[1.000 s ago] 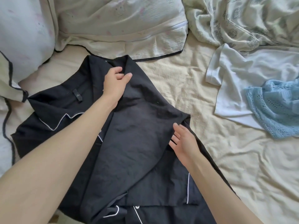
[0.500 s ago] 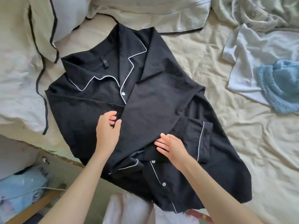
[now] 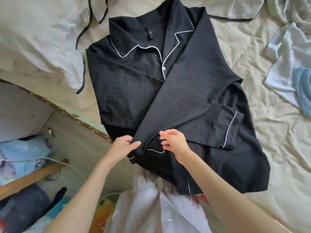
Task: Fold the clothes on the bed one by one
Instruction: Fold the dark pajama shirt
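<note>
A black pyjama shirt (image 3: 176,84) with white piping lies spread on the cream bed sheet (image 3: 269,132), collar away from me. One side is folded diagonally across its front, and a sleeve with a piped cuff lies across the lower right. My left hand (image 3: 123,146) pinches the lower end of the folded panel near the hem. My right hand (image 3: 174,140) sits just beside it with fingers curled on a small cuff fold. At the right edge lie a white garment (image 3: 286,64) and a light blue knit piece (image 3: 303,88).
Pillows with black trim (image 3: 42,47) lie at the upper left, and a crumpled blanket (image 3: 289,12) at the top right. The bed's edge runs diagonally on the left; bags and a wooden handle (image 3: 30,179) sit on the floor below. My pale skirt hangs at the bottom.
Both hands slid down the shirt toward the hem and came together. The view pulled back, so the whole shirt and the bed's edge show.
</note>
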### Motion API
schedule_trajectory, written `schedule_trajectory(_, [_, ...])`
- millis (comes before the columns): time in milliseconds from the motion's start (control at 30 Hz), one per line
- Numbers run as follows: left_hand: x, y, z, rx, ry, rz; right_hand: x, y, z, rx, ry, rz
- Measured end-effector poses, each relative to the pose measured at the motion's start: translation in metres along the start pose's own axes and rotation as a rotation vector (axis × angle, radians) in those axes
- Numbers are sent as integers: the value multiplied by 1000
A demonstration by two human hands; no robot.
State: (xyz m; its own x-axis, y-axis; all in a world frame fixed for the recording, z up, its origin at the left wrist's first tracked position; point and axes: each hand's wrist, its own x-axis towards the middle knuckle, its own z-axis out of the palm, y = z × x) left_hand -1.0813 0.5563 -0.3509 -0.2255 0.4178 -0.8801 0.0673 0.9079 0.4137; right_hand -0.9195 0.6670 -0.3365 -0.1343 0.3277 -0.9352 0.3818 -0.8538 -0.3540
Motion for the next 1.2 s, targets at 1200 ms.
schedule_trajectory(1200, [27,-81,11,-419,336,-123,-6,71,-56,-1287,428,-1042])
